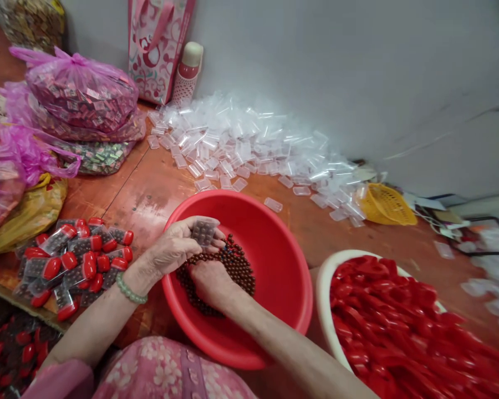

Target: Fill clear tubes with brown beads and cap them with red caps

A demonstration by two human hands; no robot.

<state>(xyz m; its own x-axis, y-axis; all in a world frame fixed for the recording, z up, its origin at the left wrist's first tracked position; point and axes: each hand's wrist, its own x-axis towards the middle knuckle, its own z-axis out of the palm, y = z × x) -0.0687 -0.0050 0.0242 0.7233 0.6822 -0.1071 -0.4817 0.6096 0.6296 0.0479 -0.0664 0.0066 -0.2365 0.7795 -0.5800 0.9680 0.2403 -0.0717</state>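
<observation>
Pinched in my left hand (pixel 181 241), a small clear plastic box (pixel 203 231) holds rows of dark brown beads. That hand is above the left side of a large red basin (pixel 286 266), with its outer fingers behind the box. Inside the basin lies a pile of round brown beads (pixel 239 266). My right hand (pixel 212 282) is down in this pile, curled with its knuckles up. Its fingertips and whatever they hold are hidden. To the left, filled boxes with red caps (pixel 79 255) lie heaped on the table.
Empty clear boxes (pixel 241 149) spread along the wall. A white-rimmed tub (pixel 326 305) of red caps stands at right, near a yellow basket (pixel 386 205). Tied pink bags (pixel 83 94) sit at left; a patterned tote (pixel 158 55) and a flask (pixel 187 75) stand behind.
</observation>
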